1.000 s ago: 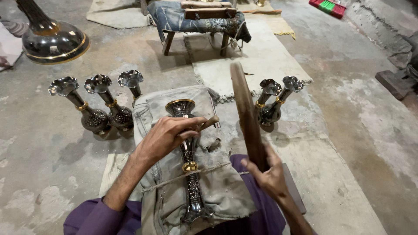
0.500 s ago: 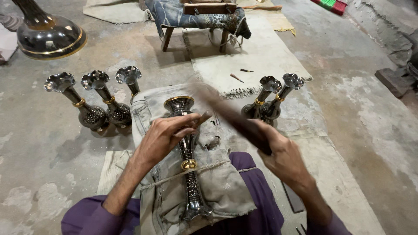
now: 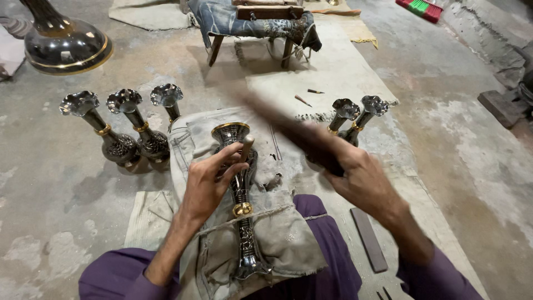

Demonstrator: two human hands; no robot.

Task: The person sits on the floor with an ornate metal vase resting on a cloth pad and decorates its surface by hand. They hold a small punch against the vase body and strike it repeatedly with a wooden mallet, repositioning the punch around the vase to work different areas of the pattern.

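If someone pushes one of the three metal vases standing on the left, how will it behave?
Each of the three standing vases has a narrow neck above a round belly, so a push high up would probably tip it. Once down, it would likely roll on the concrete floor. The polished metal looks stiff and possibly slippery.

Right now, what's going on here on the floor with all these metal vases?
A person sits on the floor with a dark metal vase lying on a grey cloth over their lap. The left hand holds a small chisel-like tool against the vase near its mouth. The right hand swings a wooden stick, blurred with motion. Three similar vases stand at the left, two more at the right.
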